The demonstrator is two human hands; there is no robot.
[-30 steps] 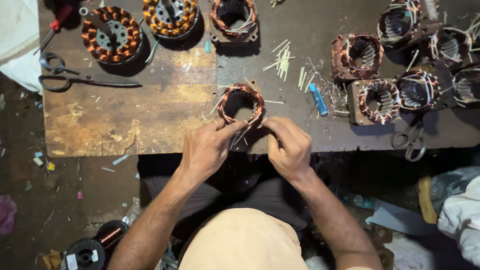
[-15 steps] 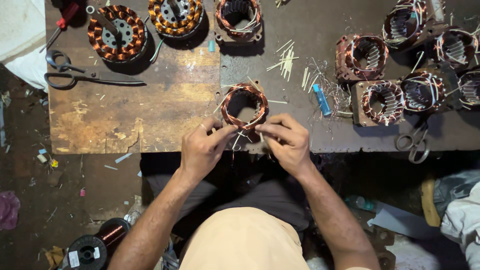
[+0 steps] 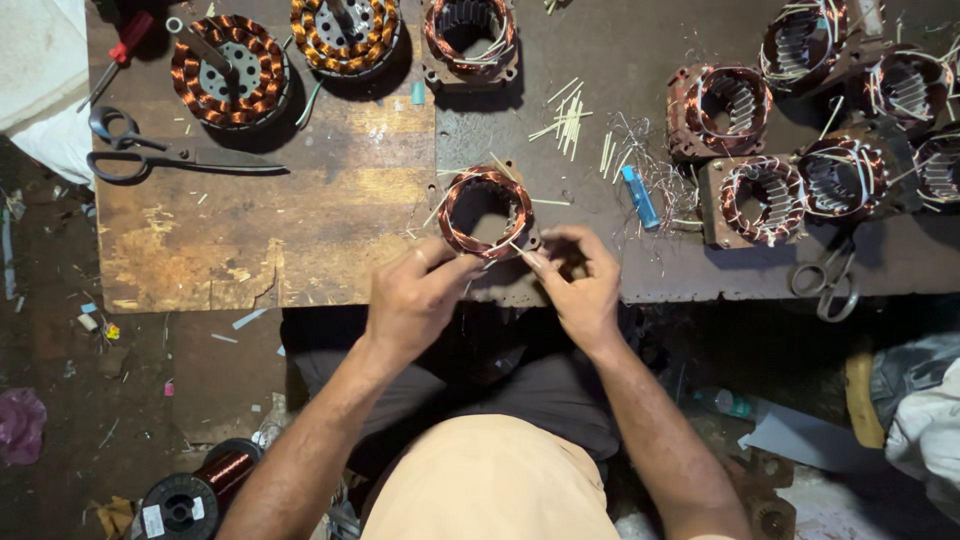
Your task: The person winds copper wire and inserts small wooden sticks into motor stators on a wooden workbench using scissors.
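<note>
From the head camera, the person is sitting at a workbench (image 3: 300, 240) and working on 1 copper-wound stator (image 3: 486, 212) lying at the bench's near edge. The left hand (image 3: 418, 297) is pinching its near rim, fingers closed on the winding. The right hand (image 3: 580, 280) is pinching a thin sliver (image 3: 522, 252) just beside that rim. Along the far edge are lying 3 more wound stators (image 3: 228, 72); at the right, 6 are clustered (image 3: 765, 200). 2 scissors are lying out: 1 black pair (image 3: 150, 155), 1 pair (image 3: 826, 278) at right. 1 blue lighter (image 3: 640, 196) is lying beside scattered sticks (image 3: 572, 120). 1 copper wire spool (image 3: 190, 495) is sitting on the floor.
</note>
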